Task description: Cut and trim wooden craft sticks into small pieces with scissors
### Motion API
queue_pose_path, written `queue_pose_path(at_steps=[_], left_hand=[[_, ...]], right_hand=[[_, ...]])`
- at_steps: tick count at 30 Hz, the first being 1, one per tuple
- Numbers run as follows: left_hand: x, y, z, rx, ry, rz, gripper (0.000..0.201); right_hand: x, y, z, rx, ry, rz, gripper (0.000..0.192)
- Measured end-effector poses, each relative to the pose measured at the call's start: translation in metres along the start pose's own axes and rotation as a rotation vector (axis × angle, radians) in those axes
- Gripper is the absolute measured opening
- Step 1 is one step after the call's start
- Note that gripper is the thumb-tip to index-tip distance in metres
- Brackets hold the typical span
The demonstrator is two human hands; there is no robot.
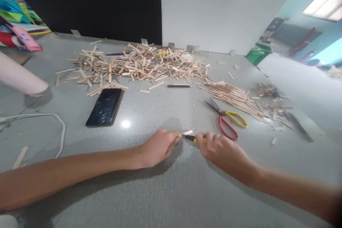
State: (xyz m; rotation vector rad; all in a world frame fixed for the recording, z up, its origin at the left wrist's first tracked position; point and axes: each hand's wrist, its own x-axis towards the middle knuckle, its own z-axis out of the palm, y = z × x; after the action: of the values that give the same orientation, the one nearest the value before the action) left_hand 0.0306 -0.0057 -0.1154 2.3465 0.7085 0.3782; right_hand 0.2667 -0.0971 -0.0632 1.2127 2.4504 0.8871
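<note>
Between the thumb and fingers of my left hand (160, 146) is pinched a small wooden craft stick (187, 133), its pale end pointing right. My right hand (223, 149) is wrapped round a black and yellow utility knife (190, 138), whose tip meets or nearly meets the stick close to my left fingertips. Most of the knife's handle is hidden in my fist. Scissors (221, 112) with one red and one yellow handle lie open on the grey table (149, 192), just beyond my right hand.
A wide heap of cut craft sticks (144, 64) spreads along the back, with a sheaf of longer sticks (235, 99) at right. A phone (104, 107), a pencil (179, 86), a white cable (63, 131) and a loose blade (300, 126) lie around. An upright black-and-white board (203, 10) stands behind.
</note>
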Motion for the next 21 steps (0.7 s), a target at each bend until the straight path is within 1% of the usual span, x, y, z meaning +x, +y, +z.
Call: queue_pose_path(at_steps=[4,6,8,11,13,15,18,20,21], left_hand=[[0.0,0.002,-0.001,0.01,-0.007,-0.002,0.04],[-0.001,0.002,-0.001,0.014,-0.007,-0.007,0.039],[-0.001,0.002,-0.001,0.018,-0.003,-0.013,0.04],[-0.002,0.001,0.001,0.021,0.0,-0.011,0.039],[-0.002,0.0,0.001,0.023,-0.002,-0.001,0.039],[-0.003,0.0,0.002,0.024,-0.003,0.007,0.037],[-0.002,0.001,0.001,0.021,-0.005,0.014,0.036],[-0.002,0.002,0.0,0.011,-0.002,0.012,0.035],[-0.001,0.002,-0.001,0.003,0.002,0.009,0.036]], right_hand=[[0.002,0.021,0.037,0.07,0.056,-0.062,0.024],[0.004,0.023,0.045,0.111,0.069,-0.077,0.023],[0.004,0.016,0.039,0.13,0.067,-0.059,0.023],[0.001,0.0,0.015,0.096,0.033,0.04,0.024],[-0.001,-0.005,0.007,0.071,0.001,0.082,0.025],[0.0,0.0,0.013,0.072,0.009,0.041,0.025],[0.004,0.013,0.033,0.096,0.028,-0.065,0.019],[0.004,0.014,0.037,0.072,0.024,-0.047,0.017],[0.004,0.01,0.033,0.051,0.017,-0.02,0.016]])
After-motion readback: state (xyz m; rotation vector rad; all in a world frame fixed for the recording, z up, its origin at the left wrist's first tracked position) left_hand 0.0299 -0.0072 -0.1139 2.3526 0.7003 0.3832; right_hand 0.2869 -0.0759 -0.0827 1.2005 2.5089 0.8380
